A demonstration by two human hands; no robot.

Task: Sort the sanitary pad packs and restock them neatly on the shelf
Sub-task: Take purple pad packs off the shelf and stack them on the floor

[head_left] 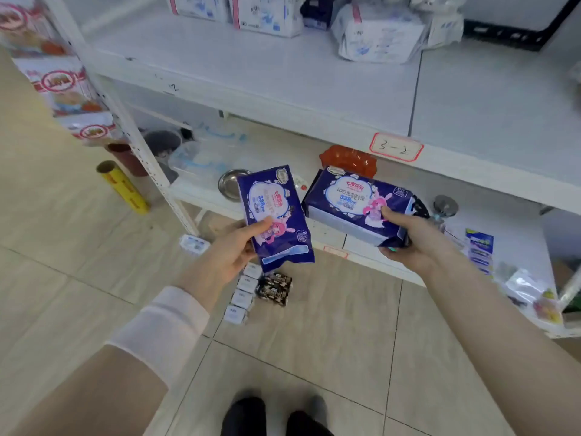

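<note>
My left hand (231,251) grips a dark blue pad pack (273,215) by its lower left side, held roughly upright. My right hand (405,237) grips a second dark blue pad pack (355,202) of the same design at its right end, lying sideways with the print upside down. Both packs hang in front of the lower shelf. White-and-blue pad packs (377,36) stand at the back of the white middle shelf (283,77). Small white packs (242,297) and dark ones (275,286) lie on the floor below my hands.
A label reading 3-2 (395,147) sits on the middle shelf's front edge. The lower shelf holds an orange packet (347,160), a steel dish (229,184), clear containers and small goods at the right. A yellow roll (124,187) leans by the shelf post. My shoes (273,416) stand on the tile floor.
</note>
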